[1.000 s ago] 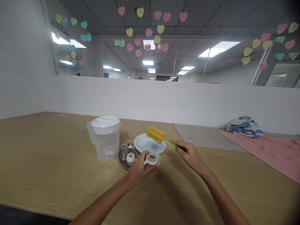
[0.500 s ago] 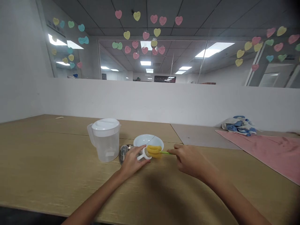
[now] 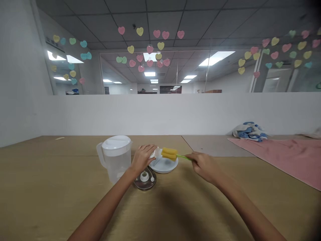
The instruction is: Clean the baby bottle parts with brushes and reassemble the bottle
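My left hand point(image 3: 142, 159) is closed around a small clear and white baby bottle point(image 3: 155, 153), its mouth turned to the right; the fingers hide much of it. My right hand point(image 3: 204, 166) grips the thin green handle of a bottle brush point(image 3: 170, 154) with a yellow sponge head. The sponge lies level at the bottle's mouth; whether its tip is inside, I cannot tell. Both are held above a white bowl point(image 3: 165, 169). Below my left wrist sits a metal tray point(image 3: 144, 187) with a white bottle ring point(image 3: 144, 176) and a small white piece point(image 3: 152, 179).
A lidded clear plastic pitcher point(image 3: 116, 161) stands left of my left hand. On the right lie a pink cloth point(image 3: 278, 157) and a crumpled blue and white cloth point(image 3: 250, 131). A white wall point(image 3: 160, 113) with glass above it closes the back of the table.
Both hands have moved up and farther over the bowl with the bottle and brush. More of the tray and its parts now shows. The head view has tilted up slightly.
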### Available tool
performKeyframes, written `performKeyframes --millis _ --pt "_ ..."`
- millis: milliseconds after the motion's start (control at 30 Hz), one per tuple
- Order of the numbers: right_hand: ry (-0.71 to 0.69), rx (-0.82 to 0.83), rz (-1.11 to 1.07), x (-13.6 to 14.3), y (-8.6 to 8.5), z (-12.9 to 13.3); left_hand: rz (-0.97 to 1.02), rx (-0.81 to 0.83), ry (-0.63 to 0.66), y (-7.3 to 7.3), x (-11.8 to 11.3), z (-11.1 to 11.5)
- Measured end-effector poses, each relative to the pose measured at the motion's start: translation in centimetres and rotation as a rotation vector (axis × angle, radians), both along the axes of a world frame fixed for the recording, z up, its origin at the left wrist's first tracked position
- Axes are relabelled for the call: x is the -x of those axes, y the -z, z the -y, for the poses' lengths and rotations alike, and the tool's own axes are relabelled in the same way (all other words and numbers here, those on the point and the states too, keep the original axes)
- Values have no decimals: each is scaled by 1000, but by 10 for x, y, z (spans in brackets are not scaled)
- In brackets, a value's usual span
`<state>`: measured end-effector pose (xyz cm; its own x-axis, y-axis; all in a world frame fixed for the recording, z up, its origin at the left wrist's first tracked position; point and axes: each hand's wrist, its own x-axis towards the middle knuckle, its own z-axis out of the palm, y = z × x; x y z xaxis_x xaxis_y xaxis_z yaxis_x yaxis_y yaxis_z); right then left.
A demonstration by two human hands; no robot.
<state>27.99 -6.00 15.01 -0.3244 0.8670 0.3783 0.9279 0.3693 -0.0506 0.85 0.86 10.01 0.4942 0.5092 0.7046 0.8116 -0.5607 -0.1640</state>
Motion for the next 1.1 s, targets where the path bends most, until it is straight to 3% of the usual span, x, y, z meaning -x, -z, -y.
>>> performKeyframes --millis 100,200,267,333,400,467,633,767,867,967,1100 --pt "210 44 -38 -26 14 6 -216 -12 17 -5 -6 -20" --pt "357 216 38 -34 43 6 -318 60 102 -6 -14 -33" --pt "359 287 73 -33 68 4 -127 126 114 -3 -19 -34" --pt "372 324 73 -29 89 1 241 156 97 4 -23 -28" --pt "367 339 68 -25 105 0 607 172 90 15 -30 -15" --pt "353 339 76 -22 113 -1 766 260 147 29 -40 3" --pt "348 351 141 -19 112 -5 757 528 384 66 -65 42" --pt "374 309 146 -13 97 -13 735 640 398 82 -68 50" --pt "397 191 71 0 83 -17 750 638 339 87 -68 47" --pt "327 159 -24 18 72 -25 723 618 310 89 -65 43" --pt "197 116 -159 41 65 -56 697 392 207 85 -41 33"
